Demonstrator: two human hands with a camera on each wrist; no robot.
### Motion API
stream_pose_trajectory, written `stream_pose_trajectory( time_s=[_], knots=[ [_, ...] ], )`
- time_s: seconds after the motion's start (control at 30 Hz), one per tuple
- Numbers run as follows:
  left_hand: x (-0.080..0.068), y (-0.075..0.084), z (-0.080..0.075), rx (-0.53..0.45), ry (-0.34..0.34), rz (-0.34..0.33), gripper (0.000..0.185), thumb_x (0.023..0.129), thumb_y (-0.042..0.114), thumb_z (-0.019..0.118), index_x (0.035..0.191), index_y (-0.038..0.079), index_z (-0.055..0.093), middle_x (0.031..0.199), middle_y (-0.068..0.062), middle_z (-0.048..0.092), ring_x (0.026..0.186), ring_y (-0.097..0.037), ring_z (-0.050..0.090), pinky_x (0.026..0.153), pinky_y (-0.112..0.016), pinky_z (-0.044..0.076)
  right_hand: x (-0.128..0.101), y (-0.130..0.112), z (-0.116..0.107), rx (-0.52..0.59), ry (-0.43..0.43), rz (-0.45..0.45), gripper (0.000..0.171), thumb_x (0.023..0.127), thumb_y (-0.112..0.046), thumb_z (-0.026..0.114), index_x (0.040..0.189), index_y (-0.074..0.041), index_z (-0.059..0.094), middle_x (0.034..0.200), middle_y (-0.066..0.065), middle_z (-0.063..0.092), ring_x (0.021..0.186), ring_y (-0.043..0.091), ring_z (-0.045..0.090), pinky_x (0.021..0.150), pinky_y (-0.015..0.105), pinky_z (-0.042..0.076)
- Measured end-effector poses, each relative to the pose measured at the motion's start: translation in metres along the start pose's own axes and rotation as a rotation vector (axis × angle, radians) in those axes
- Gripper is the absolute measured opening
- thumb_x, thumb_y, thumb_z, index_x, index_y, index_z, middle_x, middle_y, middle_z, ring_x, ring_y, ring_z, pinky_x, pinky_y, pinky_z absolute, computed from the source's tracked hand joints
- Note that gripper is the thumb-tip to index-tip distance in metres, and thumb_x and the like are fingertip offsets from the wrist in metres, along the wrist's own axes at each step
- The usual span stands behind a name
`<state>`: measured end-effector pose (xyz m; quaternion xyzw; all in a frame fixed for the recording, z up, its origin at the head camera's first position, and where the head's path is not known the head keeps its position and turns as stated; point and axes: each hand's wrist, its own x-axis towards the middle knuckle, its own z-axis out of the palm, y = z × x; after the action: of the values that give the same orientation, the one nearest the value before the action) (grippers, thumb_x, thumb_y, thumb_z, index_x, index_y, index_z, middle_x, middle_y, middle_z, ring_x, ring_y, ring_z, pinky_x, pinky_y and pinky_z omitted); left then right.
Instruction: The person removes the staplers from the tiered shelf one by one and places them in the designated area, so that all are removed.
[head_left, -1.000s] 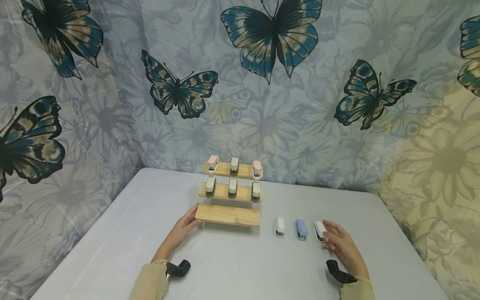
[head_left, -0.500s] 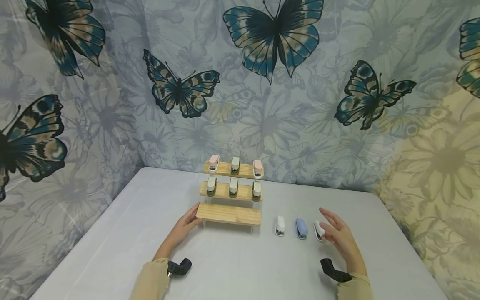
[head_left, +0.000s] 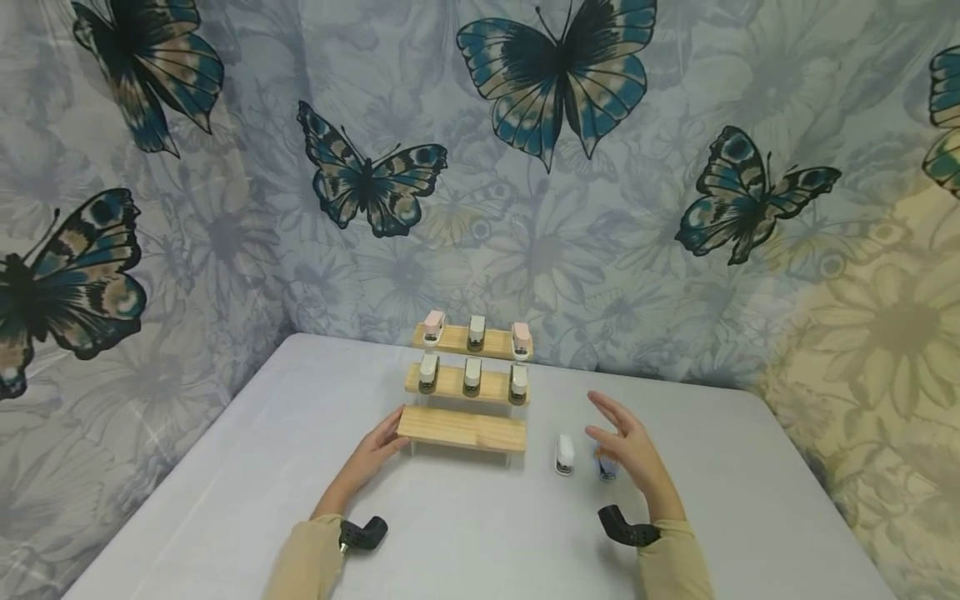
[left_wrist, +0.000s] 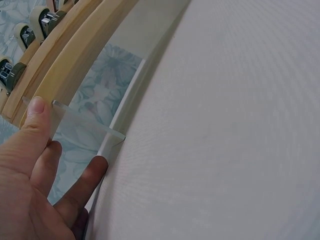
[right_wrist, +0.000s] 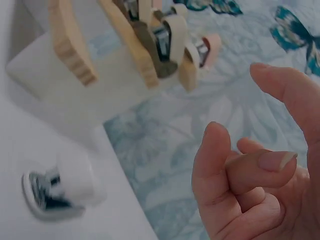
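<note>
Stepped rack stands at back-centre of table (head_left: 480, 542), backdrop (head_left: 540, 275) right behind. Up on rear shelf (head_left: 497, 342), three staplers in row: left (head_left: 432, 328), centre (head_left: 476, 333), right (head_left: 521, 341). One step down, middle shelf (head_left: 450, 382) carries three more, lined up before those. Front shelf (head_left: 462, 428) sits lowest, nearest person, left hand (head_left: 375, 450) right at its left end. Now over to right: table stapler (head_left: 565, 455) just beside rack, second table stapler (head_left: 607, 472) further right, partly hidden by right hand (head_left: 630, 457) in head view.

Blue stapler (head_left: 608, 469) partly hidden; sleeves (head_left: 306, 558) cut off.
</note>
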<state>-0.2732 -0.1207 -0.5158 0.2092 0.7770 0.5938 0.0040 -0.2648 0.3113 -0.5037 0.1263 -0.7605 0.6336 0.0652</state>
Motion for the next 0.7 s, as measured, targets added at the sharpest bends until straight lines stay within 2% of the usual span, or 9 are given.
stream_pose_trajectory(
  time_s=[0.07,0.27,0.37,0.47,0.6,0.7],
  knots=[
    [-0.001,0.0,0.001,0.007,0.0,-0.006,0.055,0.076,0.031,0.049,0.124,0.018,0.025,0.126,0.001,0.021,0.111,-0.014,0.024,0.087,-0.032,0.026,0.009,0.0,0.009,-0.017,-0.001,0.016,0.053,0.074,-0.018,0.056,0.12,-0.028,0.031,0.124,-0.009,0.026,0.076,0.026,0.05,0.044,0.04,0.043],
    [-0.003,0.009,0.002,0.002,0.014,-0.025,0.056,0.076,0.031,0.05,0.124,0.016,0.025,0.126,0.001,0.022,0.112,-0.015,0.022,0.088,-0.033,0.024,0.037,0.003,0.04,-0.121,-0.013,0.075,0.058,0.072,-0.028,0.056,0.121,-0.033,0.026,0.123,-0.015,0.023,0.054,0.026,0.052,0.04,0.037,0.039],
    [-0.006,0.018,0.002,-0.007,0.016,-0.027,0.056,0.076,0.03,0.05,0.124,0.013,0.025,0.126,0.0,0.022,0.111,-0.016,0.023,0.088,-0.034,0.024,0.051,0.007,0.053,-0.05,-0.018,0.068,0.057,0.073,-0.028,0.056,0.121,-0.03,0.027,0.122,-0.015,0.026,0.059,0.026,0.053,0.042,0.038,0.041],
    [-0.007,0.023,0.002,-0.013,0.017,-0.016,0.056,0.077,0.028,0.049,0.124,0.011,0.025,0.126,-0.001,0.021,0.111,-0.017,0.023,0.088,-0.035,0.024,0.062,0.006,0.064,0.094,-0.022,0.061,0.053,0.074,-0.022,0.055,0.121,-0.025,0.029,0.121,-0.011,0.029,0.068,0.028,0.051,0.046,0.042,0.043],
    [-0.004,0.016,0.001,-0.023,0.01,-0.002,0.056,0.077,0.028,0.05,0.124,0.012,0.025,0.126,-0.001,0.021,0.111,-0.015,0.023,0.088,-0.033,0.024,0.069,0.002,0.074,0.219,-0.025,0.086,0.053,0.074,-0.023,0.055,0.121,-0.022,0.031,0.121,-0.008,0.03,0.07,0.031,0.048,0.05,0.043,0.043],
    [-0.002,0.007,0.001,-0.019,0.009,0.008,0.056,0.076,0.028,0.05,0.124,0.014,0.025,0.126,0.0,0.022,0.111,-0.014,0.024,0.087,-0.031,0.025,0.071,-0.001,0.078,0.209,-0.041,0.105,0.053,0.074,-0.026,0.055,0.121,-0.024,0.03,0.122,-0.009,0.029,0.067,0.031,0.048,0.051,0.041,0.044]
  ],
)
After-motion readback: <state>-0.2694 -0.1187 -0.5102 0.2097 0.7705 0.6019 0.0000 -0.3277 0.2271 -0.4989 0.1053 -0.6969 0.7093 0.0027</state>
